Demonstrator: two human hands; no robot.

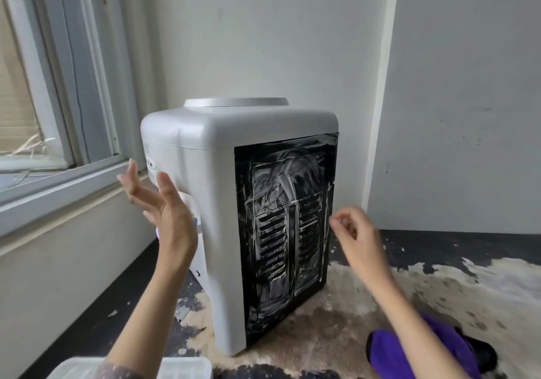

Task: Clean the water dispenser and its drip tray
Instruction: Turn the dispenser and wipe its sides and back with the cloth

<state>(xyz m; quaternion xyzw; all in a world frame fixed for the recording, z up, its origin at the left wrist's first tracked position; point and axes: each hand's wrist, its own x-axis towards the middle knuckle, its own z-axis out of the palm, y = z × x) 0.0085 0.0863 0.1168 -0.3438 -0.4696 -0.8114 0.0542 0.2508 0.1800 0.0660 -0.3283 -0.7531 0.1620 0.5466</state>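
Dispenser status: soaped panel, both hands free

Water dispenser [210,203] stands on the worn floor [439,290] near the window [44,85], its black vented panel [285,232] smeared white. Left hand [164,203] is spread beside it, grasping nothing. Right hand [354,232] hangs loosely curled near the panel, holding nothing. Purple cloth [421,349] lies on the floor.

Water dispenser [205,203]: grey-white casing, round collar on top, standing upright on the floor [439,285] between the two hands. Black rear panel [285,232]: slatted vents, smeared with white streaks, just left of the right hand [355,232]. Right hand: fingers loosely curled, holding nothing. Left hand [164,205]: raised, fingers spread, just beside the casing's front corner. Purple cloth [424,346]: below the right forearm. White plastic tray [187,368]: below the left forearm. Window frame [67,91]: left of the left hand.
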